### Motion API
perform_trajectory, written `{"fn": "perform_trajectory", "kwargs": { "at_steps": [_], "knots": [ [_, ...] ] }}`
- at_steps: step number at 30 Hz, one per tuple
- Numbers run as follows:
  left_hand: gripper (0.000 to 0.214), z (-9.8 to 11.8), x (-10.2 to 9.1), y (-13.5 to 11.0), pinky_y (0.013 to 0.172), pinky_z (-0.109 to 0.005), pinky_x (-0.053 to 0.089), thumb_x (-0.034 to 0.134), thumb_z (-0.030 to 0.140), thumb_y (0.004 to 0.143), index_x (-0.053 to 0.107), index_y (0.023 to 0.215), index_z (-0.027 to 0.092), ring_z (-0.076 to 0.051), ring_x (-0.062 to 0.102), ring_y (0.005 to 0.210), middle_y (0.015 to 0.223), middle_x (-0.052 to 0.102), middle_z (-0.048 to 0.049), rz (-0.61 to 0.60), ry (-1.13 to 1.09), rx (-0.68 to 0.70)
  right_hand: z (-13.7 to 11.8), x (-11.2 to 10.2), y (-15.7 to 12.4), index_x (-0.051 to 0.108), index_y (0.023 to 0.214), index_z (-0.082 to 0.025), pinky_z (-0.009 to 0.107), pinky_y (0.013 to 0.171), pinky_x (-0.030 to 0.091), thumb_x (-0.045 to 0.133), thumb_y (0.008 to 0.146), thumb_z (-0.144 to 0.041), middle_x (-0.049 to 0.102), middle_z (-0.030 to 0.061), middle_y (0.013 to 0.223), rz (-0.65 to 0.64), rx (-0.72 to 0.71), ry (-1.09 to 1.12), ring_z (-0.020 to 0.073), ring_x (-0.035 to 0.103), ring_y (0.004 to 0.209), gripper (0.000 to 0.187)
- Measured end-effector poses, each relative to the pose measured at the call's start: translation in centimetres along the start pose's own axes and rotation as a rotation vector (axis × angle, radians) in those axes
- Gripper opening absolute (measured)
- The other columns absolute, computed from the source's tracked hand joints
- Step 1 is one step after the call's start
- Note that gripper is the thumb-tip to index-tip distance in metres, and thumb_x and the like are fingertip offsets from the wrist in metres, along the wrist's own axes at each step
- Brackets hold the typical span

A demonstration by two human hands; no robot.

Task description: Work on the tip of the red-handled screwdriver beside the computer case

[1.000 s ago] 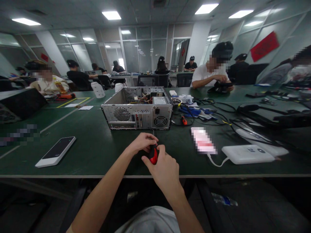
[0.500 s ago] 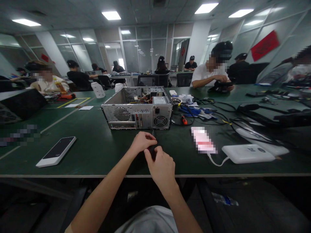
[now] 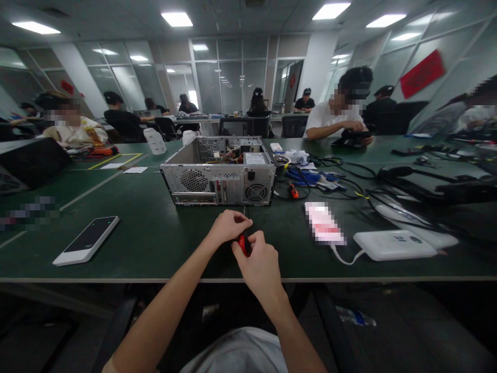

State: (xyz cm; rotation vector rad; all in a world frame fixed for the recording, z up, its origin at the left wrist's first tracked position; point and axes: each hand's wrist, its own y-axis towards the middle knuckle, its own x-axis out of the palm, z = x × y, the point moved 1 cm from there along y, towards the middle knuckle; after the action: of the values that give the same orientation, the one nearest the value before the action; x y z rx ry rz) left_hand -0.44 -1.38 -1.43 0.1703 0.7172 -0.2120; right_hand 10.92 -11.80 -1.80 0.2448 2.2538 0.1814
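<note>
A screwdriver (image 3: 243,243) with a red and black handle is between my hands, its thin shaft pointing away from me. My right hand (image 3: 259,259) is closed around the handle with thumb and fingers. At the handle's far end, the bent fingers of my left hand (image 3: 231,227) pinch the screwdriver; part of that grip is hidden. Just beyond, an open metal computer case (image 3: 223,181) stands on the green table (image 3: 155,238), its rear panel with a fan grille facing me. Cables and boards show inside it. Neither hand touches the case.
A white device with a dark screen (image 3: 87,241) lies to the left. On the right are a blurred-out phone (image 3: 325,223) cabled to a white power bank (image 3: 394,245), blue gloves (image 3: 318,178), an orange-handled tool (image 3: 293,190) and black cables. Co-workers sit across the table.
The red part of the screwdriver handle now shows between my hands, where it looked dark before. Both hands stay in nearly the same place. The view has shifted slightly.
</note>
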Motion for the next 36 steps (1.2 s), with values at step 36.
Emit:
{"fn": "perform_trajectory", "kwargs": {
  "at_steps": [36],
  "knots": [
    [0.030, -0.4, 0.3, 0.2, 0.069, -0.025, 0.051, 0.075, 0.044, 0.071, 0.079, 0.082, 0.016, -0.018, 0.067, 0.079, 0.082, 0.075, -0.0073, -0.021, -0.119, -0.036, -1.2, 0.1, -0.6, 0.057, 0.095, -0.017, 0.030, 0.063, 0.043, 0.049, 0.095, -0.046, 0.072, 0.0121, 0.084, 0.018, 0.008, -0.285, 0.0262, 0.070, 0.081, 0.030]
  ]
}}
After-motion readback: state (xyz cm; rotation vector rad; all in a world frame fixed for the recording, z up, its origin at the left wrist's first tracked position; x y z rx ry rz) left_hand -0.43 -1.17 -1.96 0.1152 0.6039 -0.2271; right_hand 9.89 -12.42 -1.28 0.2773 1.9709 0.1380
